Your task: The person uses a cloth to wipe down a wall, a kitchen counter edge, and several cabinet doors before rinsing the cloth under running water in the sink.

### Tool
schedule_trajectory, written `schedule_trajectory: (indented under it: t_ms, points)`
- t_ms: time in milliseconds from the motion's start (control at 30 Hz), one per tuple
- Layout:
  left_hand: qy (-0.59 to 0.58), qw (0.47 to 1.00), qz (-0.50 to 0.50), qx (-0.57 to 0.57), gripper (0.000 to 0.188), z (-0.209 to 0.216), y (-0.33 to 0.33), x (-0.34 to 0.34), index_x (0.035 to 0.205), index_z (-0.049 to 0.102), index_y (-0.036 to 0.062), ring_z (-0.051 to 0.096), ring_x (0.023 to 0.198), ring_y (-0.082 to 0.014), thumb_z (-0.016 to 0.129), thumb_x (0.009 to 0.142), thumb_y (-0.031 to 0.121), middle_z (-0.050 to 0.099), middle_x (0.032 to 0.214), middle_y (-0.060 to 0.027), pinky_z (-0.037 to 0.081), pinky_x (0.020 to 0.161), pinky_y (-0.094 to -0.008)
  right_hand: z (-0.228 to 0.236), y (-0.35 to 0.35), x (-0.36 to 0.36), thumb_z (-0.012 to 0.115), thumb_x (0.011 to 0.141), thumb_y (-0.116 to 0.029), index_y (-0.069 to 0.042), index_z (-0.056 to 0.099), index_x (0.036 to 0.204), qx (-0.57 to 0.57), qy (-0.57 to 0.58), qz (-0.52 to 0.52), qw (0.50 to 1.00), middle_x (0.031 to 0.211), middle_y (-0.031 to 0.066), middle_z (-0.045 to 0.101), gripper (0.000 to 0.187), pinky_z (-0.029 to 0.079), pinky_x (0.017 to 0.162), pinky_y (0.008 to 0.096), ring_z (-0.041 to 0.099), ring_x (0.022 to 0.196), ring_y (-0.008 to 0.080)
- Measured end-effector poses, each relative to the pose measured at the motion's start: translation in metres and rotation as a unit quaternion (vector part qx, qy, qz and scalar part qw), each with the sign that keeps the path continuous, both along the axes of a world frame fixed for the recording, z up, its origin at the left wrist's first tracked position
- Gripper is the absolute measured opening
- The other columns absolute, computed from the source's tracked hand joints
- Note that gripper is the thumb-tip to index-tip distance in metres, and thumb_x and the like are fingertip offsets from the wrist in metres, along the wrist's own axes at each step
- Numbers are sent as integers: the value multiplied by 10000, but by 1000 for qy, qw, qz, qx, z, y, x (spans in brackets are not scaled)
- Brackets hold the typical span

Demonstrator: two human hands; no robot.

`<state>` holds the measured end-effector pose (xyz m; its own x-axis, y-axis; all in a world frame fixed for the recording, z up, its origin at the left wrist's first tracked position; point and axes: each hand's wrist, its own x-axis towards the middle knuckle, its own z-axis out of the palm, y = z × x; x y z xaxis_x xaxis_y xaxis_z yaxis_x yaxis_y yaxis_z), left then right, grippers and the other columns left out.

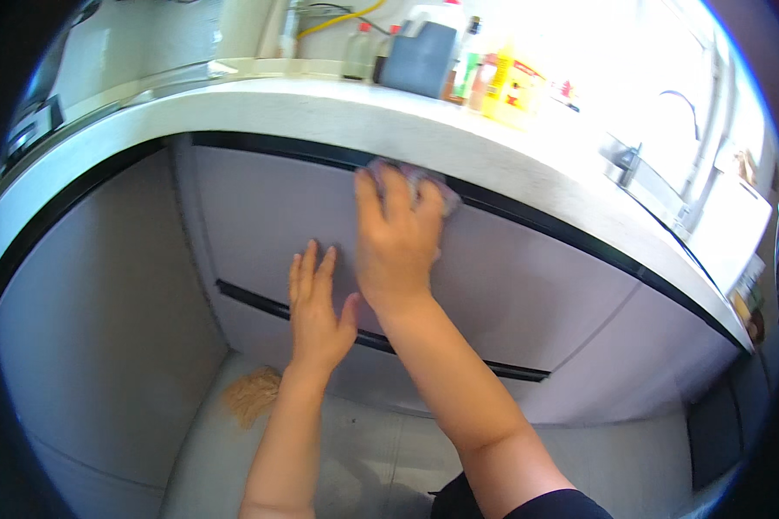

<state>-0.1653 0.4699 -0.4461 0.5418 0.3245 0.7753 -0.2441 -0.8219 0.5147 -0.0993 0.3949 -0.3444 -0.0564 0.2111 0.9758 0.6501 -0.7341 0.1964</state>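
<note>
My right hand [398,229] presses a crumpled purplish cloth [448,197] against the top of a grey drawer front [511,285], by the black strip [493,201] under the countertop. Its fingers are bent over the cloth, which is partly hidden beneath them. Lower and to the left, my left hand [318,307] has its fingers stretched out, fingertips at the same drawer front, and holds nothing. A second black handle strip [251,300] runs across the drawers below, passing behind both arms.
A pale countertop [320,108] curves overhead, carrying a large dark jug [417,60], a yellow bottle [512,86] and several other bottles. A tap [629,164] stands at the right. On the floor, a tan cloth [253,394] lies in the left corner beside the side cabinet [104,320].
</note>
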Motion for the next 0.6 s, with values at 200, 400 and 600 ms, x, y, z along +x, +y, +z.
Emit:
schedule_trajectory:
  t_ms: [200, 400, 600]
  points:
    - [-23, 996, 63, -63, 585, -1, 48, -15, 1294, 459, -24, 326, 1300, -463, 663, 771, 140, 391, 1385, -278, 271, 1083, -505, 4, 120, 2, 608, 708, -59, -7, 662, 870, -42, -23, 115, 992, 1147, 195, 554, 178, 448, 807, 449, 482, 1001, 390]
    - [-45, 982, 113, -143, 524, -8, 82, -25, 1262, 487, -17, 386, 1270, -426, 668, 788, 114, 416, 1364, -259, 325, 1053, -469, 5, 198, 4, 628, 692, -112, -6, 651, 744, -94, -85, 180, 975, 1111, 204, 557, 121, 449, 780, 422, 494, 989, 381]
    - [-117, 939, 169, -275, 302, -32, 120, -36, 1084, 586, 26, 474, 1201, -311, 617, 784, 6, 478, 1304, -178, 366, 1016, -406, -40, 201, 23, 592, 739, -157, -59, 672, 968, -261, -137, 293, 910, 1207, 96, 547, 262, 453, 809, 409, 479, 1127, 326]
